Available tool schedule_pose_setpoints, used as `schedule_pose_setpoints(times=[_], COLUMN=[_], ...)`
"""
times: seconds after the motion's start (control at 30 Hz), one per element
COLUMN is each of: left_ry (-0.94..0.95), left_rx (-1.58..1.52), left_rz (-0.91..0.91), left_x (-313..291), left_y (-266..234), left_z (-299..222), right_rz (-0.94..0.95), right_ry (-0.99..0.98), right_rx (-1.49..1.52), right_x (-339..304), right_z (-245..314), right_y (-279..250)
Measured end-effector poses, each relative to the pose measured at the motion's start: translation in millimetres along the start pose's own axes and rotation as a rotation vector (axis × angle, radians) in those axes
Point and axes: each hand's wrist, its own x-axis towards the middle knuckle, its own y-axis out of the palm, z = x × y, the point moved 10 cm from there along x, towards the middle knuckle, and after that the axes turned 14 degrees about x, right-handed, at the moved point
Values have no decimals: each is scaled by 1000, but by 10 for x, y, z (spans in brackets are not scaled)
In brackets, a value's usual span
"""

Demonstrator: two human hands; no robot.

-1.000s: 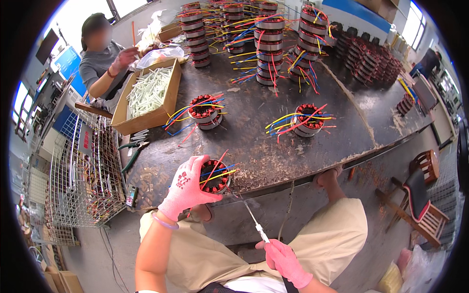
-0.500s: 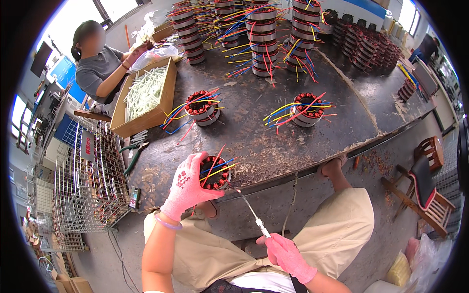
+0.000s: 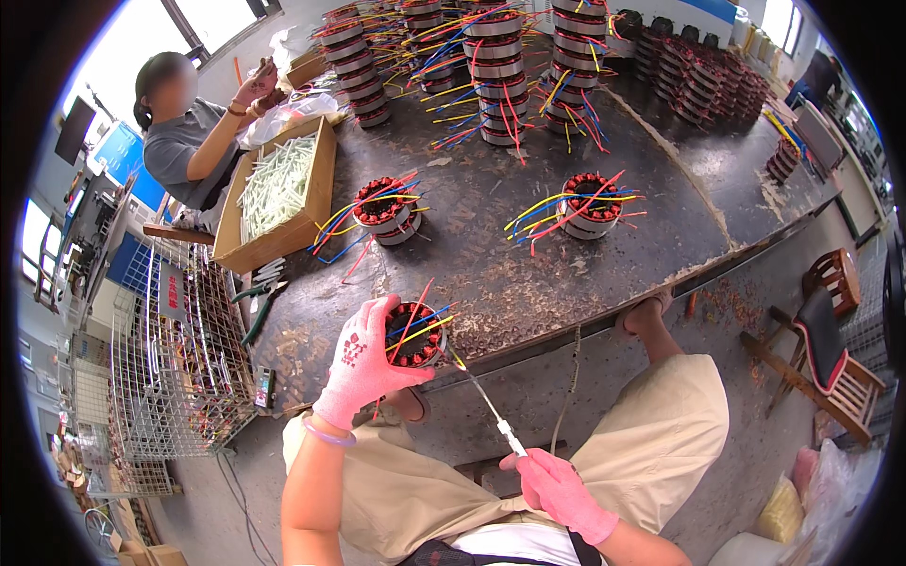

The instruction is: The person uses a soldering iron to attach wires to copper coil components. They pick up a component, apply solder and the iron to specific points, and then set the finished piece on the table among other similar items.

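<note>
The dark, scuffed table [image 3: 472,255] carries coil stacks [image 3: 495,80] along its far edge, wired coils [image 3: 590,222] mid-table, a box [image 3: 269,248] and pliers [image 3: 259,321] at its left edge.

Red characters [image 3: 173,291] on grey sign [image 3: 167,307], left glove [image 3: 361,366].

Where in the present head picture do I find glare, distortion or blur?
In the head view, the upper-left window is washed out to white; the front edge of the table bends, and black corners frame the image; a blur covers the co-worker's head; the wound ring in the left hand looks fairly sharp.
</note>
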Motion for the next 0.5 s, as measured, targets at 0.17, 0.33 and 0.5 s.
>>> schedule_pose_setpoints(times=[0.17, 0.33, 0.5], left_ry=[-8, -8, -12], left_rx=[2, 4, -1], left_rz=[18, 30, 22], left_x=[4, 13, 0], left_y=[-14, 4, -8], left_z=[-12, -16, -10], right_rz=[10, 19, 14], right_ry=[1, -8, 5], right_rx=[25, 7, -16], right_x=[-2, -6, -40], right_z=[-5, 10, 72], right_y=[10, 1, 42])
